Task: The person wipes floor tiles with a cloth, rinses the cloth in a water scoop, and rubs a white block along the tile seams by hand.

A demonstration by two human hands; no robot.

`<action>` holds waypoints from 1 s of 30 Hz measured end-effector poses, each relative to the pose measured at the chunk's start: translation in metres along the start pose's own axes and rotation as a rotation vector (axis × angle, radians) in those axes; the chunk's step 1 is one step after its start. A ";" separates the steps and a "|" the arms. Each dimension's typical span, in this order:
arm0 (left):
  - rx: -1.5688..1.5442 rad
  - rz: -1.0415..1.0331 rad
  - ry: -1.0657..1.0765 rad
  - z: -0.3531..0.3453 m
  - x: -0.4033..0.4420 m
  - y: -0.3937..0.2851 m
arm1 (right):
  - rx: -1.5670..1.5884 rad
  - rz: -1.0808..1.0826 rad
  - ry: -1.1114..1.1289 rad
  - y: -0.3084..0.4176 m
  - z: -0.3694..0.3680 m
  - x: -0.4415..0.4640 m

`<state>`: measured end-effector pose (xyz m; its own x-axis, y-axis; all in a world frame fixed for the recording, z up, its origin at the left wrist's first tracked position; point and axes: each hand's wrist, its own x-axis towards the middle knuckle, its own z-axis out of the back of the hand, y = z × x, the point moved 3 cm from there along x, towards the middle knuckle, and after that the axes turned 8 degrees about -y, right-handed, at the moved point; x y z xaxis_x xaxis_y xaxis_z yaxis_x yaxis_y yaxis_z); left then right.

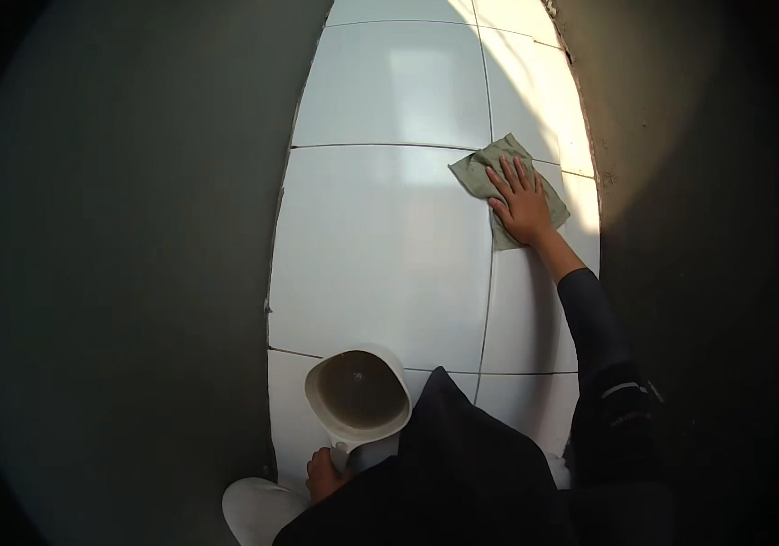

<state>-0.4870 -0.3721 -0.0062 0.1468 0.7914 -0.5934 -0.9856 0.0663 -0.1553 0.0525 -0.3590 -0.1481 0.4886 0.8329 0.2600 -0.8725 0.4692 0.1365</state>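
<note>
My left hand (324,476) is closed around the handle of a pale plastic water dipper (315,394) at the bottom of the head view. Brownish liquid shows inside the dipper, which is close above the white tiles or touching them; I cannot tell which. Farther off and to the right, my right hand (522,205) lies flat with fingers spread on a grey-green cloth (476,175). The cloth is spread out on the tiled floor (380,246), across a grout line, and its middle is hidden under the palm.
Dark grey walls (134,255) rise on both sides of the narrow tiled strip. Rough edges run where the tiles meet them. Bright sunlight falls on the tiles at the upper right. A white shoe-like shape (257,511) is at the lower left, beside dark clothing.
</note>
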 end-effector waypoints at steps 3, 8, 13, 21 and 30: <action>0.166 0.047 0.044 0.000 0.005 0.009 | 0.105 0.203 0.083 0.038 0.025 -0.041; 0.353 0.119 0.114 0.001 0.006 0.004 | 0.262 0.354 0.319 0.112 0.056 -0.133; 0.512 0.128 0.065 -0.010 0.017 0.026 | 0.197 0.532 0.353 0.179 0.052 -0.223; 0.431 0.147 0.104 -0.006 0.019 0.029 | 0.281 0.246 0.301 0.168 0.057 -0.161; 0.051 -0.431 -0.104 0.101 0.026 -0.026 | 0.072 0.064 -0.080 0.080 -0.006 0.016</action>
<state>-0.4656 -0.2920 0.0618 0.5385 0.7419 -0.3996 -0.8395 0.4313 -0.3306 -0.0096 -0.3064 -0.1385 0.4321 0.8330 0.3457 -0.9016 0.3909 0.1850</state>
